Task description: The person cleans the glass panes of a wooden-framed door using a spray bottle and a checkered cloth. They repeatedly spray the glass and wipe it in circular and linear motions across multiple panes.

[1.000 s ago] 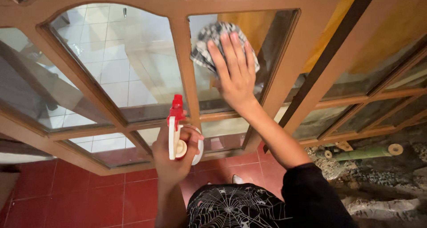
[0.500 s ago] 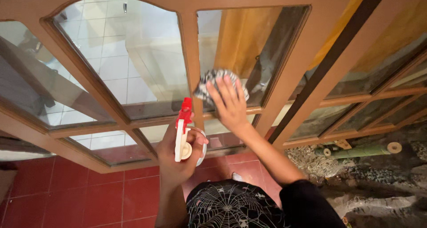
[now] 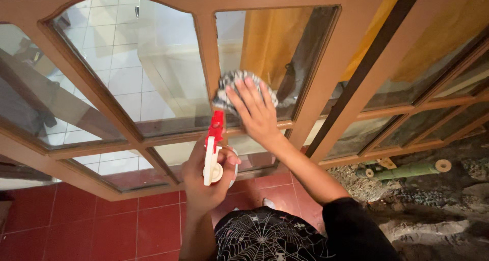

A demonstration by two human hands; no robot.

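My right hand [image 3: 256, 111] presses a black-and-white patterned cloth [image 3: 229, 84] flat against a glass pane [image 3: 285, 52] of a brown wooden door, low on the pane near its bottom rail. My left hand [image 3: 204, 178] grips a spray bottle with a red nozzle and white trigger [image 3: 213, 151], held upright just below and left of the cloth. The bottle's body is mostly hidden behind my fingers.
The brown wooden frame [image 3: 204, 42] divides several glass panes; the left arched pane [image 3: 132, 62] shows white tiles behind it. Red floor tiles [image 3: 102, 225] lie below. A green bamboo pole [image 3: 407, 170] rests on rough ground at the right.
My right hand has slid the cloth down the pane, from near the top to the bottom rail. The spray bottle in my left hand has stayed roughly in place.
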